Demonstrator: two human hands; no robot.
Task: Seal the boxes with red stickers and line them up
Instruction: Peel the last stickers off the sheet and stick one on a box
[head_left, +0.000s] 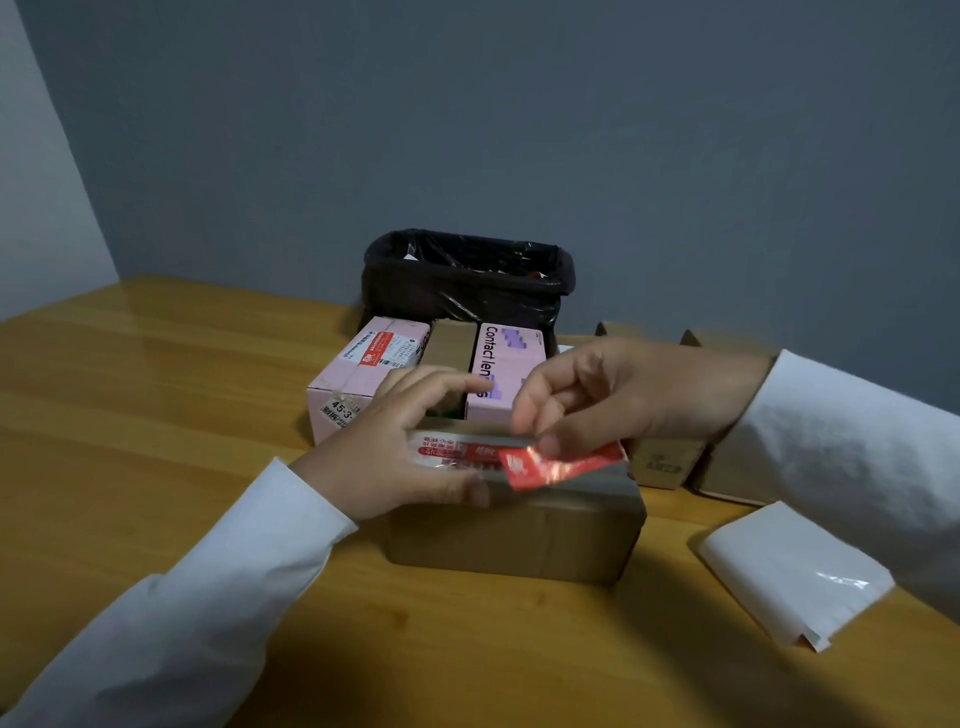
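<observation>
A brown cardboard box (519, 535) stands on the wooden table in front of me. My left hand (400, 457) grips its left end, thumb on the near side and fingers over the top. My right hand (613, 395) pinches a red sticker (561, 467) that lies partly over the box's top, its near end lifted. Behind stand a pink box (358, 379) bearing a red sticker, a narrow brown box (449, 348) and a pink "Contact lens" box (506, 374), side by side.
A bin lined with a black bag (467, 275) stands against the grey wall. More brown boxes (670, 462) sit at the right behind my right arm. White backing sheets (795, 571) lie at the right front on the table (156, 389).
</observation>
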